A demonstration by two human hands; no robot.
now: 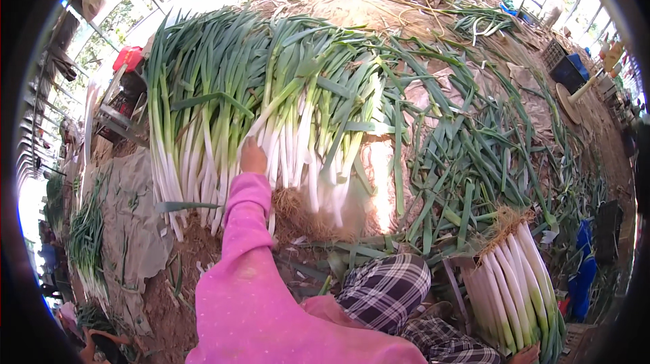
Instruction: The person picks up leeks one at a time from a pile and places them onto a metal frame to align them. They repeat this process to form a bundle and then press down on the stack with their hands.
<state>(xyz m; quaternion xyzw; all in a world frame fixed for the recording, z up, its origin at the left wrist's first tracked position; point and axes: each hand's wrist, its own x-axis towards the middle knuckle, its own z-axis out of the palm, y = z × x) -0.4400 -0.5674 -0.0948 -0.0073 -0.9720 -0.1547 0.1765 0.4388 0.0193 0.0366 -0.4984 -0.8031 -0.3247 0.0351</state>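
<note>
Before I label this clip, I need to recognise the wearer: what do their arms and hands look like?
The left sleeve is pink with small pale dots, bunched in folds toward the wrist. The left hand is bare. The right hand, also bare, shows only partly at the lower edge.

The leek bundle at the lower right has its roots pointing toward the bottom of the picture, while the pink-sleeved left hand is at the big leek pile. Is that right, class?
Not quite: in the head view, the leek bundle has its roots pointing toward the top of the picture. The pink-sleeved left hand is indeed at the big leek pile.
</note>
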